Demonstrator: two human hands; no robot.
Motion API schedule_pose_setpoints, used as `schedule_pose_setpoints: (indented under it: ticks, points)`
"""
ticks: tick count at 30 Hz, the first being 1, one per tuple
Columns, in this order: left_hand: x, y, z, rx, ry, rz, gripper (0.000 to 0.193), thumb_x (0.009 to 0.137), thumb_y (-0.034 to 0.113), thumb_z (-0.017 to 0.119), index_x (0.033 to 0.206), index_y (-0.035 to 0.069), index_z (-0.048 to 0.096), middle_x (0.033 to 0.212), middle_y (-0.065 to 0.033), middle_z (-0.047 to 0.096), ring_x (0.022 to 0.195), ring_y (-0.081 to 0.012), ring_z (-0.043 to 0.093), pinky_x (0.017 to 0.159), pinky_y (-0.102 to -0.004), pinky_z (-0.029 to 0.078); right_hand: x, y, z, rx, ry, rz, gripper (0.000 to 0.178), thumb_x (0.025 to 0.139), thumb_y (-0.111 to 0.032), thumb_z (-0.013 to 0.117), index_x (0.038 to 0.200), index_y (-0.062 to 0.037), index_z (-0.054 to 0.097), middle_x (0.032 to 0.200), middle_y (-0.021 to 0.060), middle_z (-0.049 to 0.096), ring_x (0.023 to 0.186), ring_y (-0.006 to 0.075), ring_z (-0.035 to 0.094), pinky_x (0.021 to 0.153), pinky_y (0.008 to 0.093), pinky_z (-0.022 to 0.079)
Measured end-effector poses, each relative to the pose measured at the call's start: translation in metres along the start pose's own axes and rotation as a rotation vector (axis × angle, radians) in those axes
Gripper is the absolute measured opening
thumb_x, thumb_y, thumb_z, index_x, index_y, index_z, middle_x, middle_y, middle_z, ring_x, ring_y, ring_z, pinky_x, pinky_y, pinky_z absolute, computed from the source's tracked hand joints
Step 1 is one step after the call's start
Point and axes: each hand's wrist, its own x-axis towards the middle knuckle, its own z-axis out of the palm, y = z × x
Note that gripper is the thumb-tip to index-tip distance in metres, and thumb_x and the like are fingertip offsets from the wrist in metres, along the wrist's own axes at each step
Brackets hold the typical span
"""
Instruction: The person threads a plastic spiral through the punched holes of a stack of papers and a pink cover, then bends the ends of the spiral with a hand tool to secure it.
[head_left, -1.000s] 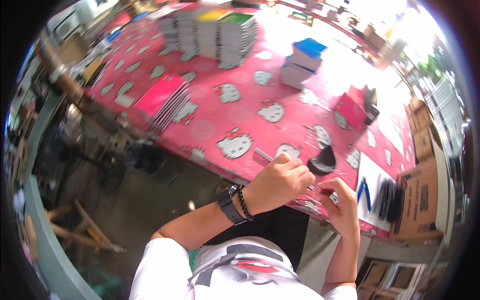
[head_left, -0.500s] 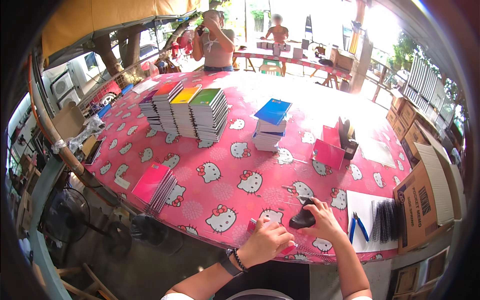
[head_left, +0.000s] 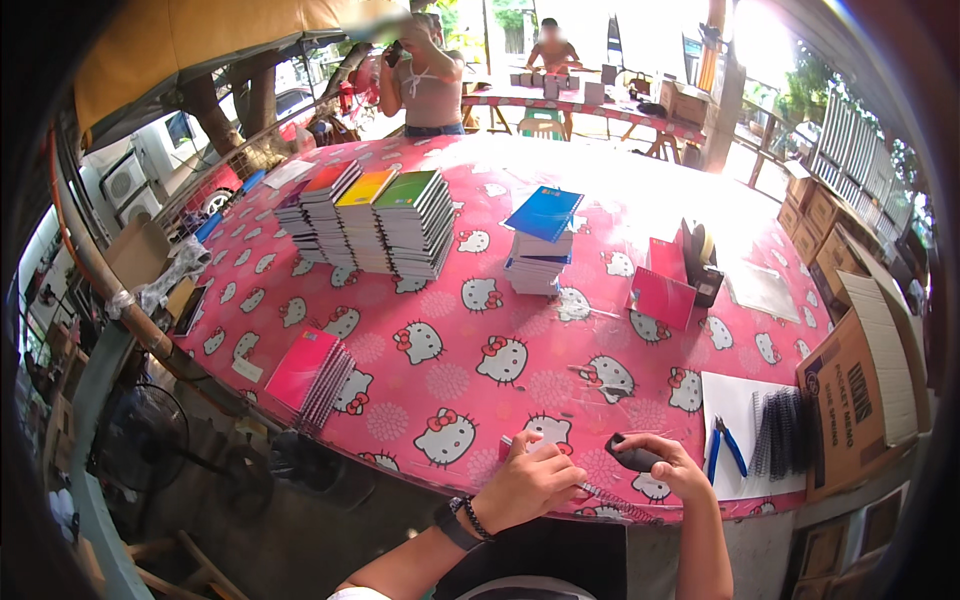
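Observation:
Near the front table edge, my left hand [head_left: 530, 485] is closed on a small pink notebook [head_left: 505, 447], mostly hidden beneath its fingers. A thin wire spiral coil [head_left: 622, 504] runs out from beside that hand toward the right. My right hand [head_left: 680, 468] grips a black rounded object [head_left: 636, 456], smooth and narrowing at one end; its exact kind does not show. It is held above the tablecloth, just right of my left hand. Blue-handled cutting pliers [head_left: 728, 446] and a bundle of black spiral coils [head_left: 778, 435] lie on white paper to the right.
A pink patterned tablecloth [head_left: 450, 340] covers the table. Stacks of notebooks [head_left: 410, 225] stand at back left, a blue-topped pile [head_left: 543, 215] mid-table, and pink notebooks [head_left: 305, 370] at front left. A tape dispenser [head_left: 703, 265] and cardboard box [head_left: 850, 400] are right. A person [head_left: 430, 85] stands opposite.
My right hand has picked the black object up off the tablecloth and brought it nearer to me and slightly right. My left hand stays nearly in place.

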Motion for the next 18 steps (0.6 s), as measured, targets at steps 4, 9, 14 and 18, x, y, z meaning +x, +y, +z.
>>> schedule_pose_setpoints:
  ticks: [4,9,14,18]
  points:
    - [0.002,0.005,0.001,0.036,0.099,-0.044,0.024,0.074,0.033,0.074,0.089,0.018,0.064,0.081,0.0053,0.06,0.084,-0.0122,0.057,0.096,-0.0454,0.027,-0.001,0.003,0.005,-0.343,0.031,0.101,0.082,0.071,-0.071,0.062,0.102,0.0055,0.065,0.11,0.0144,0.061,0.103,0.0218,0.057,0.092,0.0347,0.04]
    - [-0.005,-0.003,0.002,0.035,0.077,-0.093,0.026,0.067,0.031,0.078,0.085,0.018,0.064,0.079,0.0063,0.061,0.082,-0.0118,0.057,0.096,-0.0454,0.027,-0.006,0.0,0.013,0.077,-0.221,-0.021,0.078,0.073,-0.068,0.058,0.105,0.0032,0.065,0.11,0.0162,0.062,0.114,0.0281,0.052,0.099,0.0409,0.036]
    - [-0.006,-0.002,-0.002,0.017,0.05,-0.101,0.029,0.067,0.03,0.077,0.089,0.016,0.064,0.078,0.0046,0.061,0.081,-0.0125,0.058,0.096,-0.0447,0.029,0.002,0.0,0.013,-0.019,-0.15,-0.071,0.056,0.075,-0.051,0.066,0.106,-0.0051,0.067,0.111,0.0145,0.061,0.111,0.0272,0.051,0.098,0.04,0.037]
    - [-0.001,0.001,-0.005,-0.057,0.079,-0.137,0.042,0.068,0.035,0.077,0.102,0.015,0.063,0.077,0.0036,0.061,0.076,-0.0121,0.058,0.098,-0.0454,0.029,0.003,-0.005,0.017,-0.421,-0.073,0.056,0.057,0.074,-0.052,0.066,0.107,-0.0062,0.067,0.107,0.0134,0.062,0.109,0.0269,0.051,0.096,0.0391,0.038]
